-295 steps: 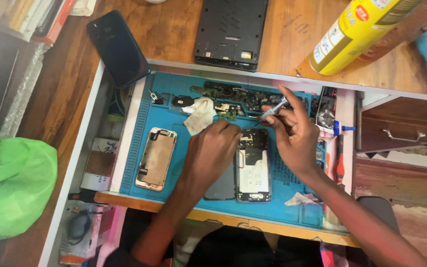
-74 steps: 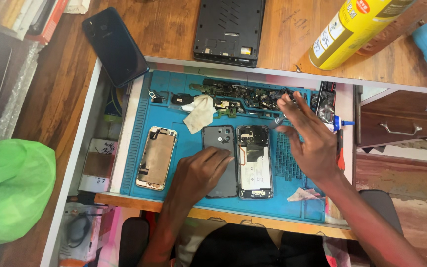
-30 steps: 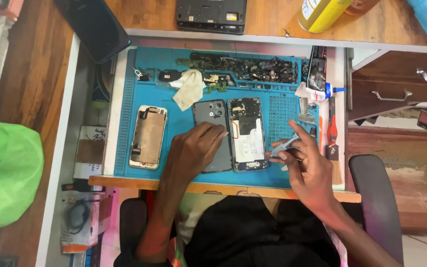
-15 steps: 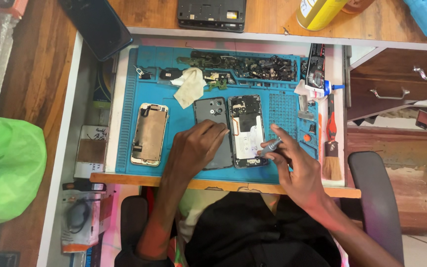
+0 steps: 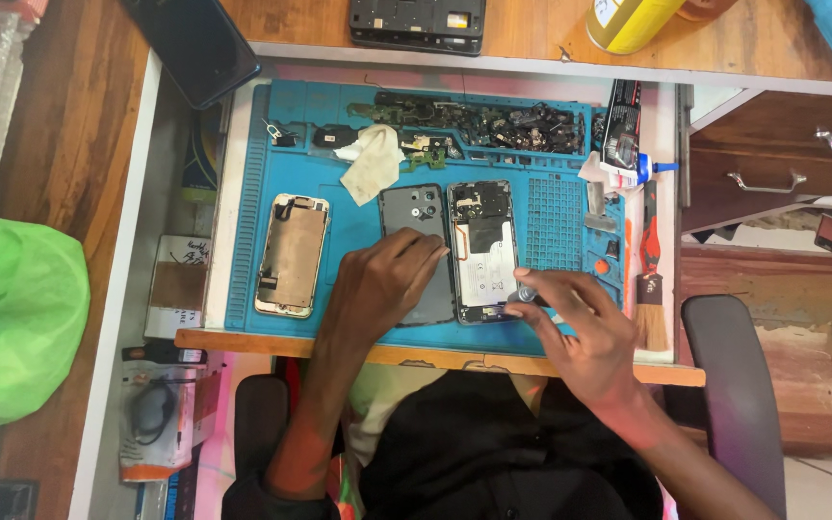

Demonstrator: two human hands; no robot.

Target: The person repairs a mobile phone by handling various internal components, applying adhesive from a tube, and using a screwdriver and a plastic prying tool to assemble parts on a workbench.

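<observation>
While the left hand (image 5: 382, 284) lies flat on the grey back cover (image 5: 416, 252), steadying it, the right hand (image 5: 580, 337) pinches a small tool (image 5: 527, 294) at the opened phone's (image 5: 482, 250) five o'clock corner (best worked gently, cover kept pinned).

A green bag (image 5: 12, 327), yellow can (image 5: 628, 17) and perhaps a brush (image 5: 651, 318) lie around.

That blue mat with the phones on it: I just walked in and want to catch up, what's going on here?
A person sits at a blue work mat. Their left hand presses flat on a grey phone back cover. Beside it lies an opened phone, and their right hand holds a small tool at its lower right edge. Another phone body lies apart to the left, loose parts along the top.
</observation>
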